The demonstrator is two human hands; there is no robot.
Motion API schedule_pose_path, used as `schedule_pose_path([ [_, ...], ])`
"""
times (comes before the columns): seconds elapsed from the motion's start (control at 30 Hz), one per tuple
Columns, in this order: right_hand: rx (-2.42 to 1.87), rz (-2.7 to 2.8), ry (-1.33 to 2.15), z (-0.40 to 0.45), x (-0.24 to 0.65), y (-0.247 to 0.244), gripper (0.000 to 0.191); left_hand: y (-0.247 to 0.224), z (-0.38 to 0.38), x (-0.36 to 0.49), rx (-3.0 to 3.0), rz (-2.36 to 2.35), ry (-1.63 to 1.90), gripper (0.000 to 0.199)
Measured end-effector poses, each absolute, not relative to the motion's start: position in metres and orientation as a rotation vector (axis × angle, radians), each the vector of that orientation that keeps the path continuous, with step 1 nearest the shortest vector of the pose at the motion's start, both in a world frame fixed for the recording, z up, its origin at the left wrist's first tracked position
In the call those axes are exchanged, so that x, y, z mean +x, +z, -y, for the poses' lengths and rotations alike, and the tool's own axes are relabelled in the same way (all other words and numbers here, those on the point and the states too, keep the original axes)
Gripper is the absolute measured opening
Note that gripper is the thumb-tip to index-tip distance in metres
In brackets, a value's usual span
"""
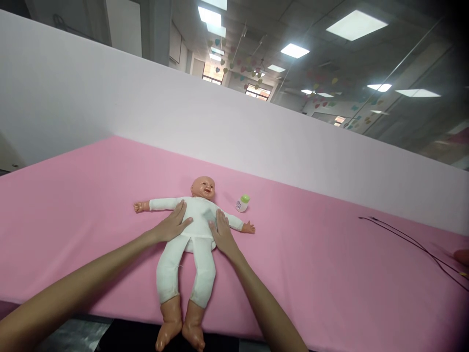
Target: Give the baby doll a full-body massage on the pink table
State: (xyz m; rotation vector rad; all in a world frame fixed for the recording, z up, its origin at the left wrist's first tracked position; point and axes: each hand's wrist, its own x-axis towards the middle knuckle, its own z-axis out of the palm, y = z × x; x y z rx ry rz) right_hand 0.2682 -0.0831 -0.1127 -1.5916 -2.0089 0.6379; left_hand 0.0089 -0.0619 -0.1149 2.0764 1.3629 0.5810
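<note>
On its back lies a baby doll (198, 222) with a white cloth body, its arms spread and its feet over the near table edge. My left hand (174, 224) rests flat against the left side of its torso, fingers stretched toward the shoulder. Against the other side of the torso lies my right hand (222, 231), its fingers extended too. A small greyish patch shows on the doll's chest near my right fingertips. Beside the doll's head and arm stands a small white bottle (242, 203) with a green cap.
A pink sheet (293, 254) covers the table. Behind it runs a low white partition (227, 132). Thin dark cords (414, 239) lie at the right, near a reddish object (461, 257) cut off by the frame edge.
</note>
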Motion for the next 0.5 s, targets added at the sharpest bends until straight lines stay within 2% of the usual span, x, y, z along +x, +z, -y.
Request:
schedule_pose_path([
  [0.13,-1.483,2.069,0.815,0.12,0.26,-0.1,0.085,-0.114,0.097,0.001,2.207,-1.263,0.529,0.088],
  [0.3,-1.293,2.239,0.773,0.107,0.239,-0.091,0.07,-0.103,0.103,0.038,2.425,-1.092,0.637,0.085],
  [0.5,-1.431,2.152,0.553,0.049,0.244,-0.1,0.082,-0.098,0.047,0.055,2.287,-1.287,0.675,0.085],
])
